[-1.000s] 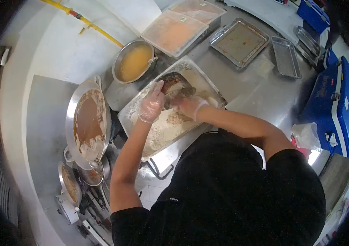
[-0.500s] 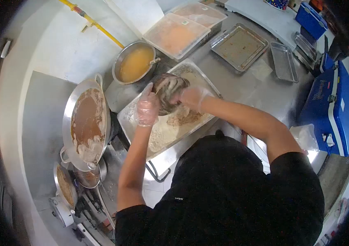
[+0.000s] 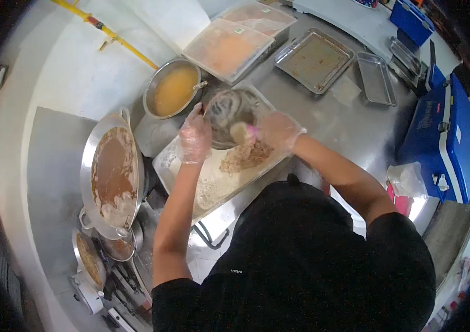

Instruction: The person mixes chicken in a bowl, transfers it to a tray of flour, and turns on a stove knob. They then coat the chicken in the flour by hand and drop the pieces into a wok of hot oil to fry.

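A metal bowl (image 3: pixel 228 113), streaked inside and blurred, is tilted above a large tray (image 3: pixel 163 178) of pale flour. My left hand (image 3: pixel 195 136), in a clear plastic glove, grips the bowl's left rim. At the bowl's right side my right hand (image 3: pixel 279 131), also gloved, is closed on a small scraper (image 3: pixel 242 133) with a pale head and a pink part. Below the bowl, a heap of brownish wet crumbs (image 3: pixel 246 157) lies on the flour (image 3: pixel 210 185).
A bowl of yellow liquid (image 3: pixel 174 91) and lidded plastic tubs (image 3: pixel 228 48) stand behind the tray. To the left is a large wok (image 3: pixel 114 174) of brown liquid. Metal trays (image 3: pixel 315 61) lie at the back right, near a blue cooler (image 3: pixel 439 135).
The bowl has turned so its inside faces me. My right hand has moved out to the right, and the scraper now shows. More of the crumb heap is visible.
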Tool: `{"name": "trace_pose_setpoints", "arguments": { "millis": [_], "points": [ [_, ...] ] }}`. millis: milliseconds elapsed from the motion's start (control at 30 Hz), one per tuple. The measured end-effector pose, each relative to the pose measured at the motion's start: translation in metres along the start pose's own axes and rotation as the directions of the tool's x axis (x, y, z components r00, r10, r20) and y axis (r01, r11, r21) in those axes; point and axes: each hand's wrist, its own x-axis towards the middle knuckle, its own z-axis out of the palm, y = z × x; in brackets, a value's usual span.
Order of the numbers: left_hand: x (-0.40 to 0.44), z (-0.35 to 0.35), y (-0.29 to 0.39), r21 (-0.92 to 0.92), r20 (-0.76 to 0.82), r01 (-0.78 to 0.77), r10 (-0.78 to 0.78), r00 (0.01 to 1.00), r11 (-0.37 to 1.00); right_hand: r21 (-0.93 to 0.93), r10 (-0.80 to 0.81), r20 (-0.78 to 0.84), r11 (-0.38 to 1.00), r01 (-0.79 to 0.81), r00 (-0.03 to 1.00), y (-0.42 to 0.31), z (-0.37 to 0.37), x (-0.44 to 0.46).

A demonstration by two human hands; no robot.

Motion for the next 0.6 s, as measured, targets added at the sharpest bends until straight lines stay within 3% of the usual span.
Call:
{"name": "trace_pose_setpoints", "arguments": {
  "millis": [33,100,133,200,300,367,400,433,500,600],
  "points": [
    [0.006,0.003,0.013,-0.097,-0.039,0.067,-0.071,0.997,0.993,-0.053,-0.004,-0.025,0.999,0.003,1.000,0.009,-0.009,-0.007],
    [0.017,0.020,0.045,-0.150,0.181,0.251,-0.223,0.958,0.956,0.002,0.145,-0.209,0.989,-0.148,0.967,0.014,-0.062,-0.032],
    [0.024,0.034,0.063,-0.165,0.287,0.339,-0.283,0.915,0.926,-0.011,0.142,-0.246,0.989,-0.149,0.959,0.028,-0.066,-0.040],
    [0.025,0.102,0.086,-0.103,0.195,0.217,-0.194,0.961,0.971,-0.055,0.155,-0.329,0.982,-0.182,0.932,0.068,-0.080,-0.059],
    [0.010,0.219,0.132,-0.217,0.142,0.022,0.009,0.990,0.976,-0.036,0.403,-0.233,0.906,-0.422,0.885,0.126,-0.107,-0.099],
    [0.009,0.274,0.164,-0.261,0.511,0.045,0.098,0.854,0.964,0.133,0.528,-0.168,0.849,-0.511,0.833,0.177,-0.104,-0.130],
    [-0.007,0.308,0.173,-0.270,0.526,0.012,0.137,0.839,0.963,0.220,0.575,-0.125,0.811,-0.543,0.808,0.199,-0.096,-0.143],
    [-0.023,0.341,0.182,-0.281,0.541,-0.021,0.176,0.823,0.959,0.467,0.546,-0.192,0.782,-0.413,0.816,0.209,-0.083,-0.157],
    [-0.019,0.329,0.218,-0.218,0.677,-0.022,0.168,0.717,0.976,0.842,0.511,-0.119,0.506,-0.186,0.851,0.221,-0.056,-0.181],
    [-0.019,0.306,0.251,-0.187,0.721,-0.002,0.139,0.679,0.982,0.908,0.481,-0.101,0.402,-0.117,0.871,0.247,-0.015,-0.200]
  ]
}}
